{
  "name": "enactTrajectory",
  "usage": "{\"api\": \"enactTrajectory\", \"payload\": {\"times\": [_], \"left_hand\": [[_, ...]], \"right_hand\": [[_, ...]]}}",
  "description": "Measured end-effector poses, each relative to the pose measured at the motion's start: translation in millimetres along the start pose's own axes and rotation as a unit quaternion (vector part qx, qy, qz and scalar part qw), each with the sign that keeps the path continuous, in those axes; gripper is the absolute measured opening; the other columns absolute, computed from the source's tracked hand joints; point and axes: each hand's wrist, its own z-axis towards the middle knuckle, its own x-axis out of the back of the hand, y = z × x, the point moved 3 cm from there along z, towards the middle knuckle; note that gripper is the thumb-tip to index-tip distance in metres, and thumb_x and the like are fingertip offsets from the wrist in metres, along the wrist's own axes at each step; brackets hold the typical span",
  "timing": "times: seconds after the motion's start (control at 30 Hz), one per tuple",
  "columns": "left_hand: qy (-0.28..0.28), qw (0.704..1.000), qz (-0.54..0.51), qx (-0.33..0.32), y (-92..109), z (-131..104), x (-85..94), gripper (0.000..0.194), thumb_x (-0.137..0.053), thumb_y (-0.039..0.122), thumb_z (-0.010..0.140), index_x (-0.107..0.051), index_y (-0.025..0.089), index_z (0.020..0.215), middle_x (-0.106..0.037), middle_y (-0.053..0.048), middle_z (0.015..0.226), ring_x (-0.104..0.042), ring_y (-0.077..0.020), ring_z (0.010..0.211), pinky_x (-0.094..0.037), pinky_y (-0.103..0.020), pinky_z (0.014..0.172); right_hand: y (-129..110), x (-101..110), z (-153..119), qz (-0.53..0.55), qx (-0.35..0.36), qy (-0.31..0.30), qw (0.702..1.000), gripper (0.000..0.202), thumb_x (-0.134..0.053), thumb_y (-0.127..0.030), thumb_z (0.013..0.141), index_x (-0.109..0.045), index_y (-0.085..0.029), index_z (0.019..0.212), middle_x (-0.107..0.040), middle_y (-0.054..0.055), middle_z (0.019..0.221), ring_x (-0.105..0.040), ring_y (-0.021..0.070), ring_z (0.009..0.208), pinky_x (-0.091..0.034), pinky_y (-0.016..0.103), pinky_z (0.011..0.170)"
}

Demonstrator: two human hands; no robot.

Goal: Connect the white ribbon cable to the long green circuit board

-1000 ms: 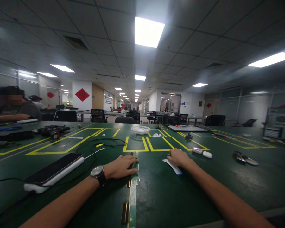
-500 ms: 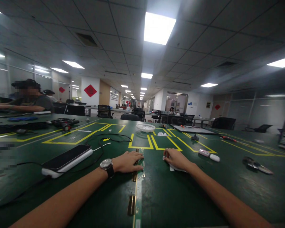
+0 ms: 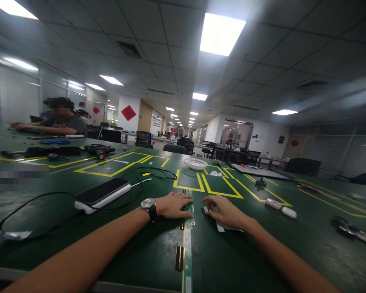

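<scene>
One long board point(image 3: 188, 248) flat on the green table point(image 3: 238, 260), running from the bottom edge of the view straight away up the middle. Brown tabs point(image 3: 179, 258) sticking out along its left side. Left hand point(image 3: 174, 204) laid palm down across the far part of it, fingers spread and open, basically just resting there, not gripping. Watch point(image 3: 148, 204) on that wrist, face up.

Right hand point(image 3: 224, 209) a bit to the right of the board, not touching it, with fingers curled over some white paper point(image 3: 221, 228) on the table. Maybe pinching a bit of it near the thumb, but too small and soft to say for sure, so can't tell open from closed on that one.

Off to the left, a dark phone point(image 3: 105, 190) lying on a white block point(image 3: 122, 193), with a black cable point(image 3: 61, 193) looping around. Beyond the hands, yellow tape point(image 3: 221, 194) marking out boxes, plus a clear round dish point(image 3: 195, 167) and crumpled tissue point(image 3: 216, 173) near each other. Over on the right, a pink case point(image 3: 273, 204) just beside a white one point(image 3: 289, 213), then some shiny metal tool point(image 3: 354, 230) farther out, pretty blurry. Way over at the far left, another person point(image 3: 64, 121) seated at the table, both arms forward.
</scene>
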Motion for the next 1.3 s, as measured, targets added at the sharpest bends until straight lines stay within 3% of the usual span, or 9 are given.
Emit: {"api": "enactTrajectory", "payload": {"times": [0.33,0.97,1.2,1.3], "left_hand": [[0.004,1.0,0.02,0.004,0,2,-6.8,0.067,-0.037,0.063,0.095,-0.039,0.022,0.148,-0.034,-0.014,0.156,-0.032,-0.0367,0.141,-0.027,-0.059,0.108],[-0.012,1.0,0.0,0.003,-2,6,-8.9,0.068,-0.038,0.061,0.096,-0.03,0.024,0.152,-0.028,-0.013,0.159,-0.026,-0.0367,0.144,-0.023,-0.063,0.11],[-0.036,0.999,-0.025,-0.033,1,9,-5.0,0.062,-0.042,0.052,0.097,-0.035,0.02,0.15,-0.026,-0.014,0.159,-0.024,-0.0334,0.146,-0.021,-0.057,0.113],[-0.036,0.998,-0.033,-0.041,-1,10,-5.6,0.062,-0.044,0.051,0.097,-0.034,0.02,0.15,-0.025,-0.014,0.159,-0.025,-0.0326,0.146,-0.021,-0.055,0.114]], "right_hand": [[-15,-20,15,0.028,-0.025,0.046,0.998,0.032,-0.065,-0.032,0.086,-0.064,-0.022,0.116,-0.067,0.002,0.089,-0.061,0.0203,0.086,-0.043,0.031,0.077],[-22,-21,15,0.048,-0.002,0.059,0.997,0.027,-0.064,-0.028,0.088,-0.067,-0.019,0.113,-0.069,0.004,0.092,-0.062,0.0198,0.086,-0.044,0.03,0.078],[-22,-18,15,0.059,0.016,0.048,0.997,0.004,-0.068,-0.022,0.085,-0.071,-0.019,0.086,-0.069,0.002,0.084,-0.062,0.0169,0.081,-0.043,0.026,0.076],[-23,-17,16,0.05,0.019,0.049,0.997,0.005,-0.07,-0.02,0.084,-0.071,-0.019,0.08,-0.069,0.0,0.081,-0.062,0.0164,0.08,-0.042,0.025,0.075]]}}
